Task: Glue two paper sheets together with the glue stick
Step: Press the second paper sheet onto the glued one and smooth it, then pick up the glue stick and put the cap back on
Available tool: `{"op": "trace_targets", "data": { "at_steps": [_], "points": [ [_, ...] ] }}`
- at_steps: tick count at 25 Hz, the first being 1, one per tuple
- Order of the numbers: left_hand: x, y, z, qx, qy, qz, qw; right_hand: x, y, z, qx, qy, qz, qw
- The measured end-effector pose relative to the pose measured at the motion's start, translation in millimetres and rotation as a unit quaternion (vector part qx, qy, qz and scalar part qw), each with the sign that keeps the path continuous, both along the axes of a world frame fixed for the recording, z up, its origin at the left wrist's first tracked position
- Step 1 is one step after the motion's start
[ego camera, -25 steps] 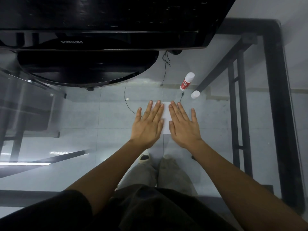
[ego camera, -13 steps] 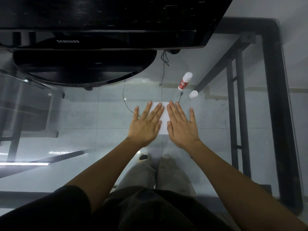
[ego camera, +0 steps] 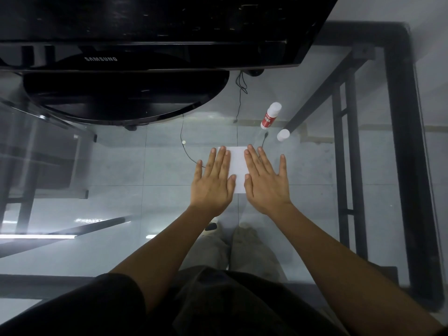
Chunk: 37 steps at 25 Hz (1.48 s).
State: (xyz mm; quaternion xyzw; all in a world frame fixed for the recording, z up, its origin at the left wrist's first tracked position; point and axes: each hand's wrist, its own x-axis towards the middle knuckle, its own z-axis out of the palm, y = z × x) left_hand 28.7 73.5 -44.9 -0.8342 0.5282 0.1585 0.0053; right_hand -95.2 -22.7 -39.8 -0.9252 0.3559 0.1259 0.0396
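- Left hand (ego camera: 213, 184) & right hand (ego camera: 265, 184): flat, fingers spread, palms down, gripping nothing.
- Paper (ego camera: 238, 169): on glass table (ego camera: 315, 190), betw. hands, both edges covered.
- Glue stick (ego camera: 270, 116): lying beyond paper, uncapped; cap (ego camera: 283, 135) just beside.

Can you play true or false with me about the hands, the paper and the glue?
1. Both hands lie flat on the white paper sheet. True: the left hand and the right hand press on it with open palms.
2. The red-and-white glue stick is held in the right hand. False: it stands on the clear glass table, beyond the paper.
3. The small white cap is on the glue stick. False: it sits apart, beside the stick.
4. A black monitor stands at the far side of the table. True.
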Motion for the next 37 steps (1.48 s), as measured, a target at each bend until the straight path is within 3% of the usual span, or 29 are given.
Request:
{"op": "trace_targets", "data": {
  "at_steps": [8, 11, 13, 15, 20, 27, 34, 37],
  "points": [
    [1.3, 0.9, 2.9, 0.0, 0.032, -0.001, 0.999, 1.7, 3.9, 6.3, 0.01, -0.006, -0.014, 1.0],
    [7.0, 5.0, 11.6, -0.055, 0.143, 0.008, 0.988, -4.8, 0.4, 13.8, 0.068, -0.066, -0.009, 0.995],
    [14.4, 7.7, 22.0, -0.13, 0.263, 0.059, 0.954, -12.4, 1.5, 17.4, 0.097, -0.128, -0.04, 0.986],
    [21.2, 5.8, 32.6, -0.177, 0.307, 0.102, 0.93, -25.2, 3.3, 17.5, 0.105, -0.161, -0.09, 0.977],
    [20.2, -52.7, 53.7, -0.182, 0.277, 0.046, 0.942, -43.3, -6.7, 9.3, 0.092, -0.119, -0.199, 0.968],
    [17.7, -133.8, 55.4, -0.198, 0.284, 0.017, 0.938, -42.9, -6.5, -3.8, 0.054, -0.086, -0.199, 0.975],
    [19.1, -131.5, 60.0, -0.208, 0.332, 0.03, 0.92, -42.2, -7.7, -3.6, 0.056, -0.09, -0.186, 0.977],
    [23.7, -110.2, 65.7, -0.213, 0.34, 0.057, 0.914, -39.9, -7.9, 6.4, 0.079, -0.154, -0.208, 0.963]
  ]
}}
